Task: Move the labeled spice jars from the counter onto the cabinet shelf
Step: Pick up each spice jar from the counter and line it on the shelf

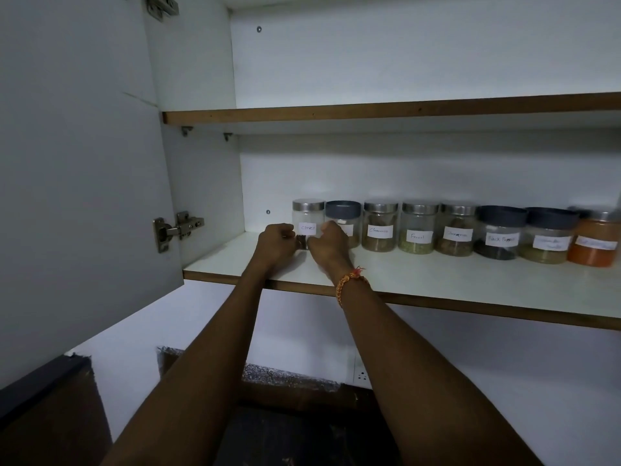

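Note:
A row of several labeled spice jars stands on the lower cabinet shelf. The leftmost, a clear jar labeled "Cloves" with a steel lid, sits between my two hands. My left hand presses its left side and my right hand its right side, fingers curled around its lower half. To its right stand a dark-lidded jar, partly hidden by my right hand, then "Cinnamon", "Fennel", another brown spice jar, "Black Pepper", a pale-seed jar and an orange powder jar.
The cabinet door hangs open at the left on its hinge. An upper shelf lies above the jars. Below the cabinet are a white wall with a socket and a dark counter.

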Available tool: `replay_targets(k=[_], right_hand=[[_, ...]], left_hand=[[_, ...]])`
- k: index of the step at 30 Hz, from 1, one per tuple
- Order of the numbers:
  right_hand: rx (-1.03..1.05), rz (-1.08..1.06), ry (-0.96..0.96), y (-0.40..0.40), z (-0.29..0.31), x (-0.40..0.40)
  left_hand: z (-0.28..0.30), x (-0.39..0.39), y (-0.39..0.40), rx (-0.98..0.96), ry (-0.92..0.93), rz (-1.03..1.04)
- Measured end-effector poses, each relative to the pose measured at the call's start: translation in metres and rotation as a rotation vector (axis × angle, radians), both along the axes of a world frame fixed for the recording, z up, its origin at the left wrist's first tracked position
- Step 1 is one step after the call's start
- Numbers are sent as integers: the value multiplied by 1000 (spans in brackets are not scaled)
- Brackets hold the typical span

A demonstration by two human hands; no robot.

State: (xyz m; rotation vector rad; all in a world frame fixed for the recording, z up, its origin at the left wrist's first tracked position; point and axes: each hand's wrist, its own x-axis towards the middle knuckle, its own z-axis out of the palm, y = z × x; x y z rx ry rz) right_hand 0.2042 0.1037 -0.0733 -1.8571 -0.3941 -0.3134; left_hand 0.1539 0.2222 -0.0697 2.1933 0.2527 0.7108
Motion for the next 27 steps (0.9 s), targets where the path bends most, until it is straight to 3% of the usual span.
replay_targets(k=[7, 13, 19, 23, 27], right_hand=[[-61, 72, -8, 3, -3, 0], [-28, 71, -56, -2, -2, -5], [217, 34, -365, -22, 5, -57], [353, 16, -634, -45, -41, -109], [363, 0, -590, -73, -135, -145]], left_hand=[[-1, 8, 3, 80, 50, -58], [-2, 2, 5, 23, 62, -56], [-6, -54, -21, -77, -365, -29], [-62, -109, -54, -83, -663, -106], [-164, -146, -78, -60, -636, -145]])
